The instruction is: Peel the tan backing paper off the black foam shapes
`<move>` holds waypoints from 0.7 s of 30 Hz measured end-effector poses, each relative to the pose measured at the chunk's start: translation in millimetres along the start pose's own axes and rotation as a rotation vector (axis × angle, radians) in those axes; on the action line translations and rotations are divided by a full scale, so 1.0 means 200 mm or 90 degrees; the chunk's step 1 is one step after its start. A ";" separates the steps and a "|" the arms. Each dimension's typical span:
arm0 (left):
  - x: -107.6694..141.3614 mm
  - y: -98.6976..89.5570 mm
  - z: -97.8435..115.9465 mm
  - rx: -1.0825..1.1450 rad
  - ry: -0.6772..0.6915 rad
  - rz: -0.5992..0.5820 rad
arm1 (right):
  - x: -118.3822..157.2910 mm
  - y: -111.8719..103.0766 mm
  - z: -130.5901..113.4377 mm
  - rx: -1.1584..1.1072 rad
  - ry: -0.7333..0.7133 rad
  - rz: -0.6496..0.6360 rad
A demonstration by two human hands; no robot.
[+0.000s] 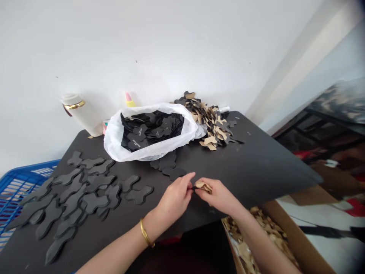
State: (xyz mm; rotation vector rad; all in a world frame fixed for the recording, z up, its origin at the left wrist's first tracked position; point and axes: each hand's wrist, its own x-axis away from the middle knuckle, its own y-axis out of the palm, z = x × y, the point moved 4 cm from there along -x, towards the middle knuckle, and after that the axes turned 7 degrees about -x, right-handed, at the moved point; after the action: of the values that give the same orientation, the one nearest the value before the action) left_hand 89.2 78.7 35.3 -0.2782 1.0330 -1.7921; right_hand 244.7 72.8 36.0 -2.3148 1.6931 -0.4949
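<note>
Right hand (218, 196) has thumb and fingers closed on a small bunch of curved tan paper-like pieces (203, 186), over the near edge of the matte black tabletop (236, 171). Left hand (176, 192), gold bangle (146, 233) on the wrist, is right up against it: index finger extended, thumb and other fingers curled in at a small dark flat piece (194, 188) between the hands. Fingertips partly hidden, can't tell if the left is actually gripping it. Just beyond the left hand: a few loose black lobed flat pieces (168, 161), in front of an open white plastic bag (148, 154) full of black lobed pieces with pale lettering (151, 131). Mixed tan-and-black heap (211, 121) sits right of the bag, near the wall. Thick dark grey wavy-edged pieces (94, 201) are spread over the table's left side, many overlapping. Blue plastic lattice basket (17, 179) is beside that end. Below the right forearm: open brown cardboard box (299, 243) holding lots of tan curved scraps (273, 232).
</note>
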 end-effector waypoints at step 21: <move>0.16 -0.12 -0.06 0.074 0.083 0.056 | -0.04 0.20 0.06 -0.299 0.153 -0.101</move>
State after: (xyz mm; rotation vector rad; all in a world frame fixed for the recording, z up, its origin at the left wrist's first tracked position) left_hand 51.1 61.2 36.6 -0.0448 1.0122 -1.8015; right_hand 213.0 69.3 9.1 -2.8374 1.9111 -0.4588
